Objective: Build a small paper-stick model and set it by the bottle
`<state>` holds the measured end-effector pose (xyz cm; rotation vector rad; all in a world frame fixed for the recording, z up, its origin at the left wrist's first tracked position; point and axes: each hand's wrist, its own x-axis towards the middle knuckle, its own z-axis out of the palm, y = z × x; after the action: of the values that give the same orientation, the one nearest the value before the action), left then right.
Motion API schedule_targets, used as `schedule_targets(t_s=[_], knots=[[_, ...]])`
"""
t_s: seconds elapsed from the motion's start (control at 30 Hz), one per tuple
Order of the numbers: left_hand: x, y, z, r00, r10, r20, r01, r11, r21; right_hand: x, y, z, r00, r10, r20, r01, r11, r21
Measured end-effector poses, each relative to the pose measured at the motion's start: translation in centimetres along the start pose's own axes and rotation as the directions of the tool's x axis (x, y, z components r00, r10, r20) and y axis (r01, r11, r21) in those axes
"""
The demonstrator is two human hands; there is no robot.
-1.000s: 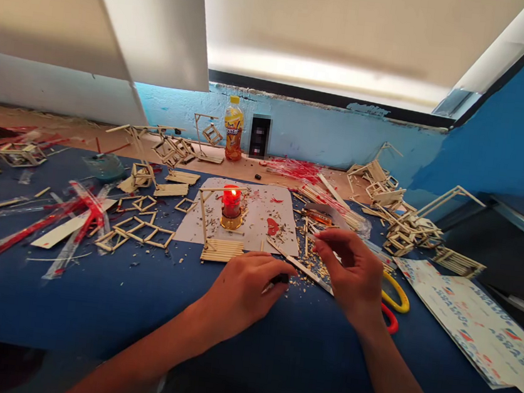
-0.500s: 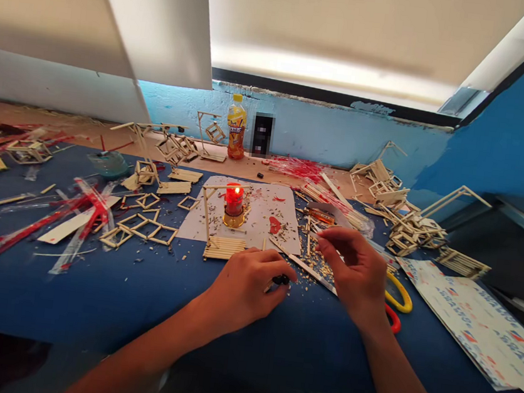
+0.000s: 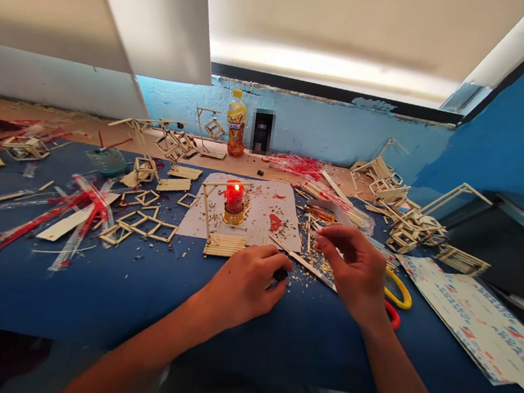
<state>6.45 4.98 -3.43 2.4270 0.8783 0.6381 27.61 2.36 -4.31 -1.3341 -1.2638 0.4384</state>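
Head camera: my left grip is curled shut around a small black handle near the desk's front edge. My right grip, just beside it, pinches a thin stick. At the back edge stands a bottle of orange drink, its label unreadable. A gold holder carries a lit red candle.

Two bare hands, knuckles up, set near each other low in the middle of the view.

The left forearm comes in from 7 o'clock and runs toward 1 o'clock; the left hand is palm down, curled into a loose fist, thumb tucked along its 3 o'clock side. The right forearm comes in from 5 o'clock and points toward 11 o'clock; the right hand is raised at the wrist, thumb and forefinger pinched together at its 10 o'clock tip, the other fingers bent.
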Motion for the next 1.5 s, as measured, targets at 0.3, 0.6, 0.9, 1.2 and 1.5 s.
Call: schedule_targets(t_s=[0.3, 0.6, 0.9, 1.2, 1.5], knots=[[0.1, -0.4, 0.5, 0.998, 0.034, -0.059, -0.030, 0.997, 0.068, 0.0, 0.1, 0.0, 1.000, -0.004, 0.000, 0.004, 1.000, 0.006], [0.1, -0.8, 1.0, 0.989, 0.087, -0.118, -0.074, 0.991, 0.109, 0.1, 0.2, 0.1, 1.000, -0.015, 0.005, 0.015, 1.000, 0.019], [0.3, -1.0, 1.1, 0.973, 0.162, -0.163, -0.145, 0.983, 0.113, 0.1, 0.1, 0.0, 1.000, -0.019, 0.005, 0.019, 1.000, 0.019], [0.3, -1.1, 0.7, 0.965, 0.234, -0.118, -0.226, 0.971, 0.077, 0.1, 0.2, 0.1, 1.000, -0.022, -0.002, 0.022, 1.000, 0.017], [0.2, -1.5, 0.9, 0.942, 0.299, -0.154, -0.288, 0.953, 0.092, 0.1, 0.3, 0.0, 1.000, -0.015, -0.008, 0.015, 1.000, 0.028]])
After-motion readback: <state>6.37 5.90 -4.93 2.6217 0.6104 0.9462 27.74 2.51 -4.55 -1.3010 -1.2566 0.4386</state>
